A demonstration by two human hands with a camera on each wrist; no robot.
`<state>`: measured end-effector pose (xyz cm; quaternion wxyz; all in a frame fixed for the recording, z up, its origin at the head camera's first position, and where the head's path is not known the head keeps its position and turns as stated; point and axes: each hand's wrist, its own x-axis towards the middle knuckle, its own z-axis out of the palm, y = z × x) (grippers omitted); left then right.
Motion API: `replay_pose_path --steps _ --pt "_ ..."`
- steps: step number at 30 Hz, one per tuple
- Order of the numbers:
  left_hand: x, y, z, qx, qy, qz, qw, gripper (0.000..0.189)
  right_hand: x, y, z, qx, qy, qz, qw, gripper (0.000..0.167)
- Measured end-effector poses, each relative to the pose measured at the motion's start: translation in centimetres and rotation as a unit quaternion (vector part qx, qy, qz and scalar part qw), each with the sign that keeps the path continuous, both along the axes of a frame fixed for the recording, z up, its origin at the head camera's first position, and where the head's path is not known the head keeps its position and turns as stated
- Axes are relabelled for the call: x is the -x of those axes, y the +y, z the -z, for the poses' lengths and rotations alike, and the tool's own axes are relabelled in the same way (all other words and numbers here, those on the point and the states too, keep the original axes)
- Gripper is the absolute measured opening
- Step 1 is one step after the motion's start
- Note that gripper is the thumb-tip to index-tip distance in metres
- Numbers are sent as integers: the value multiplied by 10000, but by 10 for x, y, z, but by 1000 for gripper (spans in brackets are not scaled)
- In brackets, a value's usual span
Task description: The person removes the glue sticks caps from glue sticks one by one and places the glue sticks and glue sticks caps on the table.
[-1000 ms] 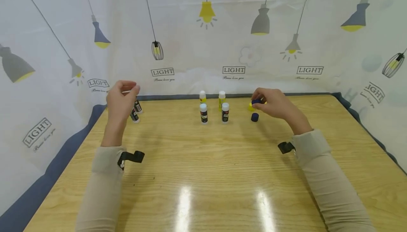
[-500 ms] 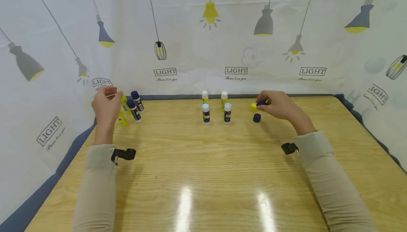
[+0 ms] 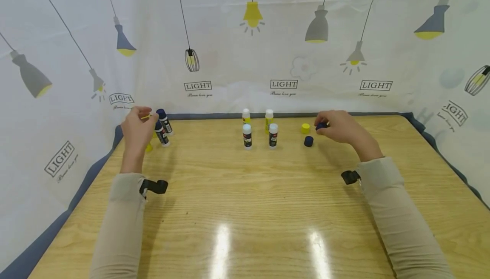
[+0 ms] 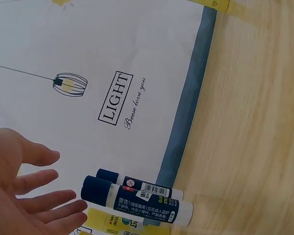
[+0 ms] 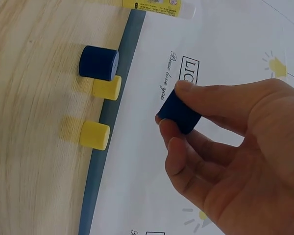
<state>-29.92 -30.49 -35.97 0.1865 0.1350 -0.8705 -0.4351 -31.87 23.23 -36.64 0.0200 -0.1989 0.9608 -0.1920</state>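
My right hand (image 3: pixel 338 126) pinches a navy glue stick cap (image 5: pixel 180 113) between thumb and fingers, above the table. Another navy cap (image 3: pixel 308 141) and a yellow cap (image 3: pixel 305 128) stand to its left; a second yellow cap (image 5: pixel 95 135) shows in the right wrist view. At the left, my left hand (image 3: pixel 138 131) is beside the glue sticks, fingers spread and holding nothing in the left wrist view. Two navy-capped glue sticks (image 4: pixel 137 204) stand just right of it. Yellow glue sticks (image 4: pixel 120 223) are mostly hidden behind the hand in the head view.
Between the hands stand two dark-labelled glue sticks (image 3: pixel 272 136) with white tops, in front of two yellow ones (image 3: pixel 269 119), also white-topped. A white curtain (image 3: pixel 229 58) printed with lamps hangs behind the wooden table (image 3: pixel 252 185) and at its sides.
My left hand swung left, uncovering the glue sticks, then came partly back right over the yellow ones. The right hand shifted slightly right with the navy cap, away from the standing yellow cap.
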Motion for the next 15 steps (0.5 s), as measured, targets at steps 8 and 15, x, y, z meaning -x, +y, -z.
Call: replay_pose_path --steps 8,15 --pt "0 -1 1 44 -225 -65 9997 45 2 6 3 -454 -250 10 9987 26" --pt "-1 0 1 -39 -276 51 9996 44 4 9 7 -691 -410 -108 9967 28"
